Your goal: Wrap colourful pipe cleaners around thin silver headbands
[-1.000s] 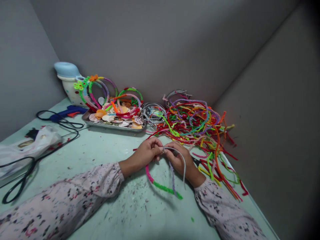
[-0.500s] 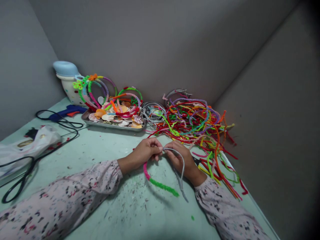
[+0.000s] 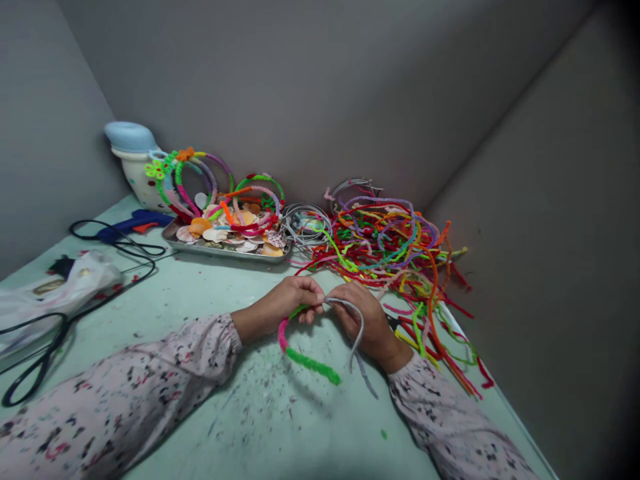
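Left hand (image 3: 300, 299): thumb and fingertips pinched narrow on the grey wire (image 3: 361, 327) and the start of its fuzzy wrapping. Right hand (image 3: 363, 320): fingers curled at the same wire, just beside the left fingertips; exact closure cannot be told.

Work piece: pink-and-green fuzzy length (image 3: 311, 363), curving down from the left hand, its green end below the grip. The wire bows over the right hand's fingers and down; a lavender strand (image 3: 367, 379) hangs beneath that hand.

Beyond the grip, leftward: metal tray (image 3: 227, 254) of shells (image 3: 215, 235) and fuzzy hoops (image 3: 183, 180), near rim well apart from the hands. Straight beyond: wire coil (image 3: 306, 223).

Beyond and rightward: pile of fuzzy stems (image 3: 385, 233), strands trailing close beside the right hand, some to the table edge; tight room there.

Far left: blue glue gun (image 3: 133, 225), black cord (image 3: 145, 267), plastic bag (image 3: 75, 290).

Nearer the wearer: pale green tabletop (image 3: 280, 433), flecked, stretching between the sleeves; the widest room.
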A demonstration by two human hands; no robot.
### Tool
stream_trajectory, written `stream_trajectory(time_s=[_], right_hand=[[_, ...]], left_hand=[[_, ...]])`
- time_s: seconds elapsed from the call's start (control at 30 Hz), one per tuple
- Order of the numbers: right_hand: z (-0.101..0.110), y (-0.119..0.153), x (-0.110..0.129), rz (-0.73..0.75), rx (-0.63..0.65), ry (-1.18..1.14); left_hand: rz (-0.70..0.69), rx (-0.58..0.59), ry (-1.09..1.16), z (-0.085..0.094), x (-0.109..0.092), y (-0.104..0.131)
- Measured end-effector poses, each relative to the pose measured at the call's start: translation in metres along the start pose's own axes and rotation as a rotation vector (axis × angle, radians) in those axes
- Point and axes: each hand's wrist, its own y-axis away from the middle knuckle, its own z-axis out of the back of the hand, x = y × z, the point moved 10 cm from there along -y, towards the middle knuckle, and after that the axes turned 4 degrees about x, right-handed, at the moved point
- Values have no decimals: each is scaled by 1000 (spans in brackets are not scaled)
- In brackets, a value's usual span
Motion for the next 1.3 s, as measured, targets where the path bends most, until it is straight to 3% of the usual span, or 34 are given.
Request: stream_trajectory(time_s=[0.37,0.73,0.93,1.17,1.3], right_hand=[[5,0,-9,-104,-74,-108],[5,-1,-2,-33,-49,-5],[11,2,-6,-48,-120,5],[12,3,-5,-21,-123,25],[13,1,-4,-24,-122,12]], left_hand=[[-9,5,55,2,3,-4],[11,23,17,-3,1,-1],[-27,15,-36,-5,-3,1],[-6,80,-80,-10,-1,2],[-35,38,-74,-7,-6,3]])
